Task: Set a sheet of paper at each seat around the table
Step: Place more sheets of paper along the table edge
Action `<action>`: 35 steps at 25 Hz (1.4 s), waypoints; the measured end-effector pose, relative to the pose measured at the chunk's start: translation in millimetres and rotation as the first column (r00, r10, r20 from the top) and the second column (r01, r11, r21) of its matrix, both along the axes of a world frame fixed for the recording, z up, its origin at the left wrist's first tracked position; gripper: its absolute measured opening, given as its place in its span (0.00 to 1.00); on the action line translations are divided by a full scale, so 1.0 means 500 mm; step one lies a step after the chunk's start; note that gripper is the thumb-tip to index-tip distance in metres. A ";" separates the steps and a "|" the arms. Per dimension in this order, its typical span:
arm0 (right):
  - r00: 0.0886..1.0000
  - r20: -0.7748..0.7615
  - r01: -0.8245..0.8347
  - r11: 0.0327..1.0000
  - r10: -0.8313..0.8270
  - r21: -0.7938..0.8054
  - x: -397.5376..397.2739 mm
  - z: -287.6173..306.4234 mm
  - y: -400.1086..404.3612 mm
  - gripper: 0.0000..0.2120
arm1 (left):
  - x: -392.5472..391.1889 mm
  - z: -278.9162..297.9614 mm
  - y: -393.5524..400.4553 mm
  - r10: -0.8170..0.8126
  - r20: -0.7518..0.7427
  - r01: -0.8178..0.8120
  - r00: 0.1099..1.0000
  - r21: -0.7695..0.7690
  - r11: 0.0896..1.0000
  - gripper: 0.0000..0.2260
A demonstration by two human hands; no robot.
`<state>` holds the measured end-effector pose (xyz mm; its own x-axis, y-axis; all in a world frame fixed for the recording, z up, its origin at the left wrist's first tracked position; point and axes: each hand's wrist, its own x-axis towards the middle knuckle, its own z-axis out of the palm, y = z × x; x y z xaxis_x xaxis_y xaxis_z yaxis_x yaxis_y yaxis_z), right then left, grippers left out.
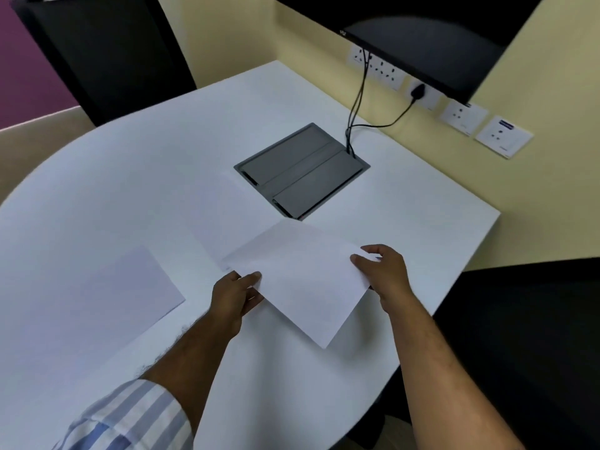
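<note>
Both my hands hold one white sheet of paper point(302, 280) just above the white table point(130, 177). My left hand point(235, 295) pinches the sheet's left edge. My right hand point(383, 271) grips its right corner. Under the held sheet lies a stack of paper point(220, 222), flat near the table's middle. Another sheet point(130, 297) lies flat at the table's left, near the front edge.
A grey cable box point(302, 172) is set into the table's middle, with black cables point(357, 102) running up to wall sockets point(464, 118). A monitor point(422, 43) hangs on the wall. Dark chairs stand at the far left point(107, 53) and near right point(526, 345).
</note>
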<state>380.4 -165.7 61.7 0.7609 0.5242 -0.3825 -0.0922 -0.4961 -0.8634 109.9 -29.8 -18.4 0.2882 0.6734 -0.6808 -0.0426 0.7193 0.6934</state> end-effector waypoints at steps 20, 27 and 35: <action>0.994 0.106 0.027 0.991 -0.013 -0.128 0.185 -0.125 -0.089 0.17 | 0.180 -0.010 -0.050 -0.117 -0.292 0.202 0.949 0.280 0.938 0.51; 0.959 0.280 0.095 0.982 -0.045 -0.166 0.294 -0.170 -0.037 0.14 | 0.299 -0.046 -0.040 -0.112 -0.463 0.335 0.879 0.434 0.836 0.14; 0.972 0.187 0.172 0.974 -0.143 -0.147 0.395 -0.216 -0.052 0.20 | 0.432 -0.090 -0.012 -0.364 -0.733 0.772 0.574 0.337 0.539 0.32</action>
